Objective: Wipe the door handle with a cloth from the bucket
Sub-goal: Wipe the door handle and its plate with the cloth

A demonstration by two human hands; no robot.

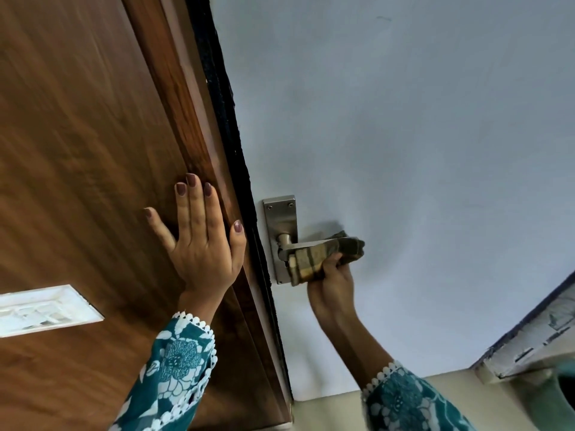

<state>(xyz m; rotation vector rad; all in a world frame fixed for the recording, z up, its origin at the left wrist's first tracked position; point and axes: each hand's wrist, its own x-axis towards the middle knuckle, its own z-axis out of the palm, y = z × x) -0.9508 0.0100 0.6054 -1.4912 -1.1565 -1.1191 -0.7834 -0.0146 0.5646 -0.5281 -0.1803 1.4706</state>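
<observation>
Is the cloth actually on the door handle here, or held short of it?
Touching. The head view shows the striped cloth, gripped in the right hand, wrapped over the door handle lever, covering all but its neck.

The left hand (202,241) lies flat, fingers spread, against the dark brown wood-grain panel (77,135), its thumb along the panel's raised edge beside a black vertical strip (231,126). The right hand (331,286) grips a folded plaid cloth in tan and dark stripes (323,255), wrapped around the lever of the brushed-metal door handle (284,241), whose rectangular backplate is screwed to the pale blue-grey door (404,135). Both wrists wear teal sleeves with white floral print and scalloped white trim (174,368). A white rectangular switch plate (43,309) sits on the wood panel at lower left.
</observation>
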